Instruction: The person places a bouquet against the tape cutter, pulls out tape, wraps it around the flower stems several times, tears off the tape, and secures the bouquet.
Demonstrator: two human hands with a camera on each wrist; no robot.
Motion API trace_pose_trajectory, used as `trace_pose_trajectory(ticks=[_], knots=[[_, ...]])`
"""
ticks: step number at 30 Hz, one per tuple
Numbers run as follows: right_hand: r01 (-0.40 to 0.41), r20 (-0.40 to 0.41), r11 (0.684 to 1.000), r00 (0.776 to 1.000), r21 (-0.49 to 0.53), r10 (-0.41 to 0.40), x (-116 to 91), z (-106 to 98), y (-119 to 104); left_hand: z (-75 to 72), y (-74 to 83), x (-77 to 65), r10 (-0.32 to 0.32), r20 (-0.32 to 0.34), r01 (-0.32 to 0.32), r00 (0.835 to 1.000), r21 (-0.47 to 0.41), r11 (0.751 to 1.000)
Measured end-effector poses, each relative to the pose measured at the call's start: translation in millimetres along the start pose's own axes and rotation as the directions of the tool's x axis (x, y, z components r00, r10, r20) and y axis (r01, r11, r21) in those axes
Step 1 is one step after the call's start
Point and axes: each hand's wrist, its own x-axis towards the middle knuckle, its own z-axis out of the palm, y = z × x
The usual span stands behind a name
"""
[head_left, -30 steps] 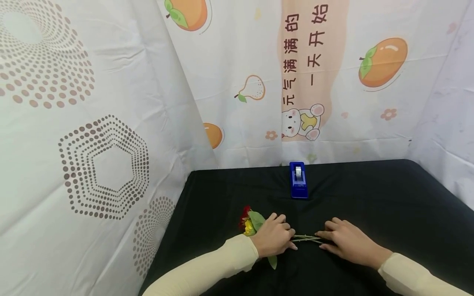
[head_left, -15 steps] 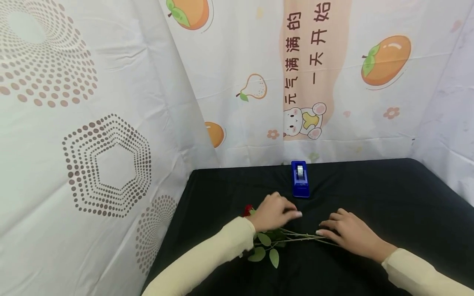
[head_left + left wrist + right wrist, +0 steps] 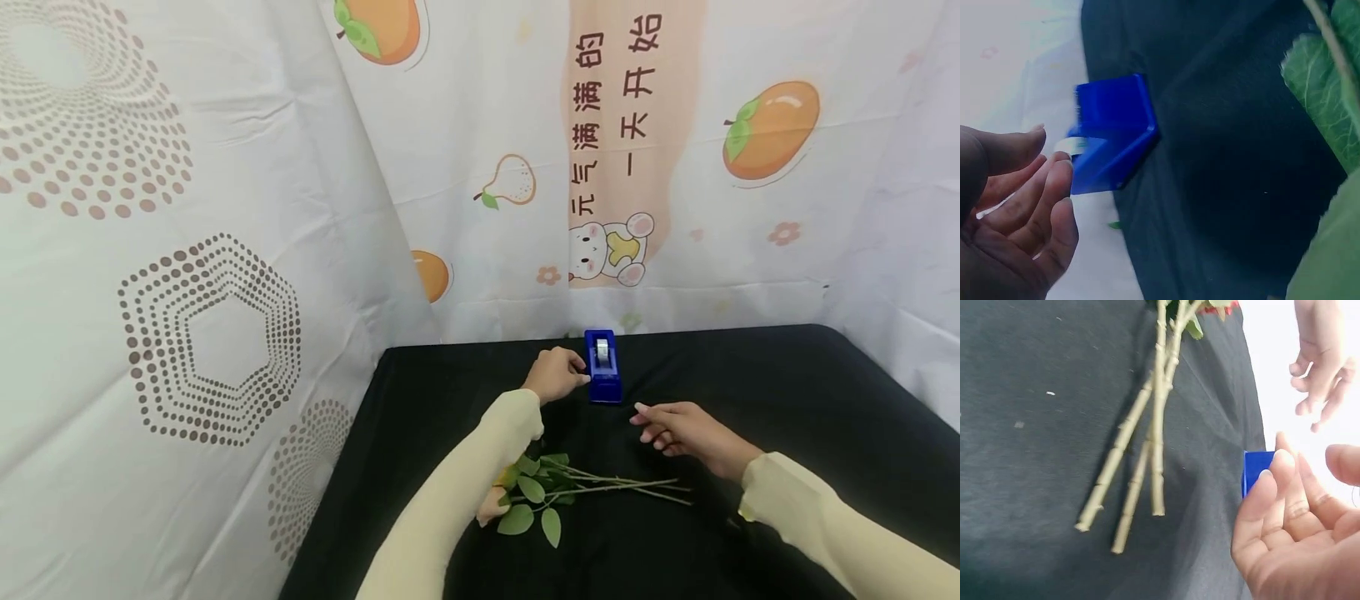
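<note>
Black cloth covers the work surface across the lower half of the head view; white printed curtains with dotted hexagons, orange fruit and a cartoon bear panel close it in on the left, back and right.

Blue plastic tape dispenser stands at the back centre of the cloth, just below the curtain edge. The left hand is now at the dispenser's left side, fingertips at or touching its body. In the left wrist view the fingers are loosely curved with nothing between them, and whether they press the dispenser cannot be told. One second ago this hand lay on the flower stems at the lower centre; half a second ago it was lifted midway toward the dispenser.

The right hand is raised off the stems, sits right of centre, near the dispenser but apart from it, fingers relaxed and extended, holding nothing. Earlier it rested on the stem ends.

Loose bunch of artificial flowers with thin green stems and leaves lies released on the cloth at the lower centre, stems pointing right, blooms partly hidden under the left sleeve. The right wrist view shows three stem ends lying side by side on the cloth.
</note>
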Motion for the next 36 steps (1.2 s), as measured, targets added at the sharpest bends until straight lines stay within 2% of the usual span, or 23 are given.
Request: trace_pose_trajectory(ticks=[6, 9, 11, 15, 18, 22, 30, 33, 36], knots=[[-0.004, -0.022, 0.999, 1.0, 0.045, 0.005, 11.2, 0.3, -7.8, 24.3, 0.9, 11.1, 0.057, -0.027, -0.052, 0.998, 0.15, 0.987], [0.001, -0.019, 1.0, 1.0, 0.024, 0.0, 24.9, 6.7, -13.3, 27.2, -7.5, 12.0, 0.031, -0.06, -0.019, 0.998, 0.199, 0.98], [0.012, -0.025, 1.0, 1.0, 0.008, -0.012, 32.5, 6.4, -14.8, 28.0, -9.6, 15.4, 0.036, -0.062, -0.018, 0.997, 0.265, 0.964], [-0.002, -0.088, 1.0, 0.996, 0.005, 0.003, 42.5, 0.4, -10.3, 32.4, -10.2, 23.9, 0.111, -0.013, -0.098, 0.994, 0.371, 0.924], [-0.022, -0.131, 1.0, 0.991, 0.014, 0.023, 47.8, -1.8, -5.9, 34.5, -11.4, 28.5, 0.134, 0.023, -0.132, 0.991, 0.393, 0.91], [-0.008, -0.154, 1.0, 0.988, 0.028, 0.012, 58.8, 2.3, -4.4, 33.4, -14.2, 30.0, 0.111, 0.033, -0.114, 0.993, 0.43, 0.895], [0.025, -0.226, 1.0, 0.974, 0.001, -0.025, 81.7, 14.4, -11.5, 34.9, -16.5, 28.9, 0.138, 0.052, -0.145, 0.989, 0.529, 0.836], [-0.003, -0.246, 1.0, 0.969, -0.003, 0.002, 87.9, 12.9, -12.9, 36.6, -13.9, 29.7, 0.158, 0.058, -0.163, 0.986, 0.562, 0.811], [-0.041, -0.223, 0.999, 0.974, 0.02, 0.044, 93.9, 10.9, -11.4, 38.3, -13.2, 30.0, 0.157, 0.053, -0.158, 0.986, 0.587, 0.794]])
